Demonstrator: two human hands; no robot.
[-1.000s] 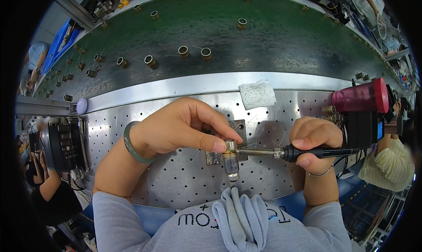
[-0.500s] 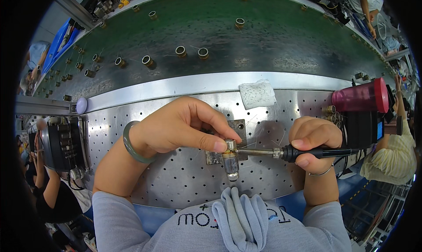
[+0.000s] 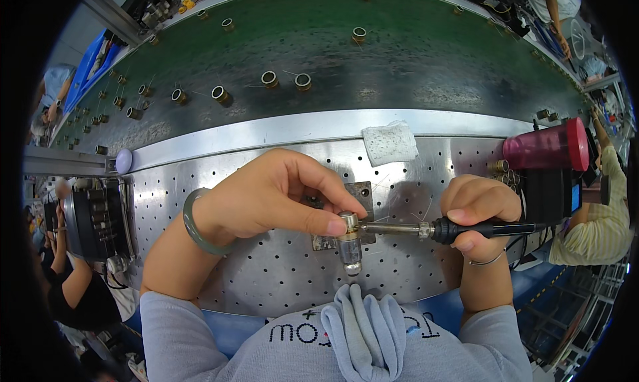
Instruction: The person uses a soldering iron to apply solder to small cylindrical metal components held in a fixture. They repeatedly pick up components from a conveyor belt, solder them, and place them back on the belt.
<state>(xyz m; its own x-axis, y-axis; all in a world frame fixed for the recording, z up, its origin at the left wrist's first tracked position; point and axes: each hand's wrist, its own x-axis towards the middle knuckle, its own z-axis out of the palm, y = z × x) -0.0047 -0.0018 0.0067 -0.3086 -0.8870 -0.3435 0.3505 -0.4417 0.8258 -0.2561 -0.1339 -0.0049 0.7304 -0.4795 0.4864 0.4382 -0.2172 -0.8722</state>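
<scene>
My left hand (image 3: 269,195) pinches a small metal ring-shaped part (image 3: 348,220) between thumb and fingertips. That part sits at the upper end of a silvery cylindrical post (image 3: 350,254), which tilts toward me. In my right hand (image 3: 482,205) is a soldering iron (image 3: 399,229) with a black handle, its fingers closed round the grip. The iron lies nearly level, its tip reaching left to the side of the ring part; the exact contact is too small to tell. Beneath my left fingers a dark metal plate (image 3: 363,191) is partly hidden.
A green conveyor belt (image 3: 413,55) with several metal rings (image 3: 303,81) runs across the back. Behind the perforated metal worktop (image 3: 426,275) rim lies a white folded cloth (image 3: 390,143). At right stand a pink cup (image 3: 542,147), a black box (image 3: 546,195) and stacked rings.
The rings on the belt have shifted slightly left. My right hand and the soldering iron have moved a little to the right; my left hand keeps its pinch on the ring part.
</scene>
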